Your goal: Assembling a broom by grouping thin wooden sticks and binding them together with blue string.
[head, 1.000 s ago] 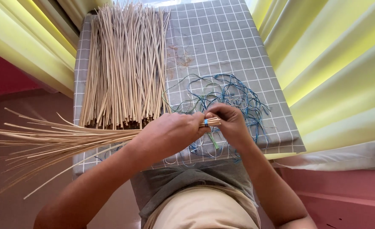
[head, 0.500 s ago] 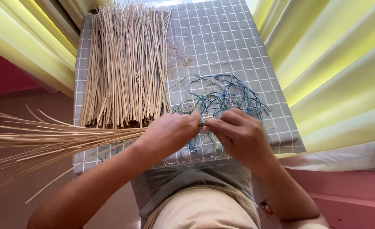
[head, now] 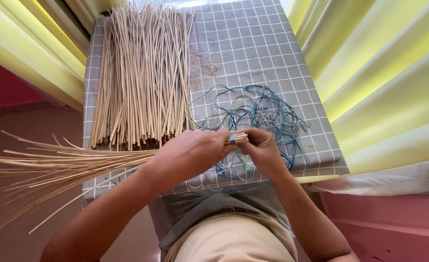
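So over the table's left edge our fanned bundle of thin sticks splays out loose, and the left hand is clamped tight around its gathered end near the front edge. The right hand pinches the blue tie at the tips. We'd keep that fist firm and the wraps snug, clear of the string tangle.

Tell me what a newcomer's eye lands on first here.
First, the two hands meeting at the table's near edge: the left hand grips a fanned bundle of pale sticks spreading leftward, the right hand at its blue-wrapped end. Behind lies a big pile of sticks on the grey checked cloth, beside tangled blue strings.
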